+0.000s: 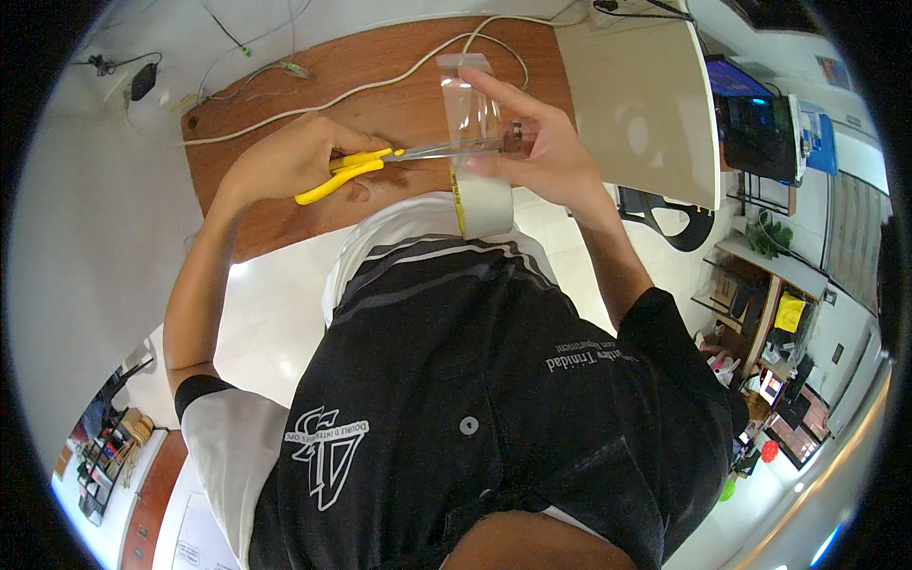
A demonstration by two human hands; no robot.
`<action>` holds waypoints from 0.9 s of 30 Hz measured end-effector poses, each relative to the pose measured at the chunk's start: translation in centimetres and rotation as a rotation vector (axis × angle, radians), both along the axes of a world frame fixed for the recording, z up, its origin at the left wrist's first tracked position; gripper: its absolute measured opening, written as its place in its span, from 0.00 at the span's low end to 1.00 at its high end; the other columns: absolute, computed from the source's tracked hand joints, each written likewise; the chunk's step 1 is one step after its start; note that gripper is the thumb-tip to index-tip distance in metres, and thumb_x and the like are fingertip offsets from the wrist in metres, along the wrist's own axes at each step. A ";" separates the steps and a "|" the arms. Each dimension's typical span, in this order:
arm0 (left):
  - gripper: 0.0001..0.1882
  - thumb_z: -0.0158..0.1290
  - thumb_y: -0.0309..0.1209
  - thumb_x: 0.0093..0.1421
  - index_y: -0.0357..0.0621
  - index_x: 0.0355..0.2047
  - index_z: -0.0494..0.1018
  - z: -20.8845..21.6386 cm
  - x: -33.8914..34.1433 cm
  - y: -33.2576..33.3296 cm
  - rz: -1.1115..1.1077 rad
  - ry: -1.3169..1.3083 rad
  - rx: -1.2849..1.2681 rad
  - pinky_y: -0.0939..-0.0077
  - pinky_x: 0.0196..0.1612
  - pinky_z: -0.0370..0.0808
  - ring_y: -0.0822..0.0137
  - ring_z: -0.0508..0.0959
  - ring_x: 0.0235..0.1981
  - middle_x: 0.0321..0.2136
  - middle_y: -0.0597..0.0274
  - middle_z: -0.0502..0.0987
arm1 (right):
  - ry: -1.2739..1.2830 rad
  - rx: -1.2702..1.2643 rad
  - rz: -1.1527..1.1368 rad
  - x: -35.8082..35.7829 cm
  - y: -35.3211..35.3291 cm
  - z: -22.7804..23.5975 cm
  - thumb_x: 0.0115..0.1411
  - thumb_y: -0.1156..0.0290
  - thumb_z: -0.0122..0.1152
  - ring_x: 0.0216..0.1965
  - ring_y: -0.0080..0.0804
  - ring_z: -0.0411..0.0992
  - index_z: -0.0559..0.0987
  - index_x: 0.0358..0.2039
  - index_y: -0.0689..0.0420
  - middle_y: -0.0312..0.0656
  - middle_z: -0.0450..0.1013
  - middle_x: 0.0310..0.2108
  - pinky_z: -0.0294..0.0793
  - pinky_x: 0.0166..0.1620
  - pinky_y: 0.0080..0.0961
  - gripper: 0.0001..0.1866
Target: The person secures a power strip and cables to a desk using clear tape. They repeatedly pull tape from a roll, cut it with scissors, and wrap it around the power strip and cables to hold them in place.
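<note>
"What's in the left hand point(294, 157)?"

"Scissors point(391, 157) with yellow handles. Its fingers are curled around the handles, above the desk point(404, 119), and the blades point toward the desk's right edge."

"And the right hand point(551, 157)?"

"It has a roll of clear tape point(486, 207). The thumb presses near the top of the roll, while the index finger is spread away from it, its tip at the far end of the loose strip point(470, 109). I can't tell how the other fingers grip; they're partly hidden."

"Where's the tape, then?"

"The roll is at the desk's near edge, toward its right corner, with the strip running toward the far edge. The blades cross the strip's line, though I can't tell if it lies between them."

"Anything else there?"

"A pale cable point(380, 84) runs from the desk's left edge to its far edge, and a cream board point(636, 104) stands beside the right edge."
</note>
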State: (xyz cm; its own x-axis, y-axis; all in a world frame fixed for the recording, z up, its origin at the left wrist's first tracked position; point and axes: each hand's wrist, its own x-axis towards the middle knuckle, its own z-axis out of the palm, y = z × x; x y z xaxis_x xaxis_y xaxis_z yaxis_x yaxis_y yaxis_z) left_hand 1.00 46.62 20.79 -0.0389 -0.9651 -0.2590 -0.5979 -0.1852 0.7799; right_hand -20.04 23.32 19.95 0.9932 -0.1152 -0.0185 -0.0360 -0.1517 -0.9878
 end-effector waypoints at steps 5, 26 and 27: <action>0.18 0.66 0.30 0.55 0.45 0.48 0.84 0.7 0.4 -1.4 -0.047 0.005 0.085 0.66 0.35 0.77 0.60 0.82 0.28 0.33 0.51 0.86 | -0.019 -0.037 0.023 -0.2 0.1 -0.4 0.52 0.81 0.76 0.59 0.27 0.73 0.66 0.72 0.55 0.41 0.66 0.69 0.78 0.59 0.29 0.47; 0.48 0.78 0.45 0.44 0.36 0.62 0.70 -8.2 2.4 -4.1 -0.212 0.294 0.411 0.70 0.52 0.74 0.64 0.78 0.44 0.44 0.54 0.81 | -0.020 0.377 -0.327 -9.5 -0.5 -2.0 0.55 0.78 0.75 0.41 0.16 0.76 0.51 0.78 0.51 0.38 0.57 0.75 0.78 0.46 0.18 0.56; 0.42 0.74 0.40 0.51 0.37 0.62 0.70 -10.4 1.9 -4.5 -0.141 0.229 0.367 0.68 0.52 0.73 0.65 0.77 0.47 0.46 0.53 0.79 | -0.029 0.369 -0.367 -10.7 -0.7 -2.1 0.55 0.79 0.75 0.40 0.15 0.75 0.49 0.78 0.51 0.38 0.56 0.76 0.77 0.45 0.17 0.56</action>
State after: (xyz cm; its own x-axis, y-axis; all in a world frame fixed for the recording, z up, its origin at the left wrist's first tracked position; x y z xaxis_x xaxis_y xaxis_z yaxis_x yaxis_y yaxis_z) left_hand 2.91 42.13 10.36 -0.2594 -0.7923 -0.5522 -0.4572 -0.4029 0.7929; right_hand -30.78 22.65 17.83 0.8895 -0.4467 -0.0967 0.0067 0.2243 -0.9745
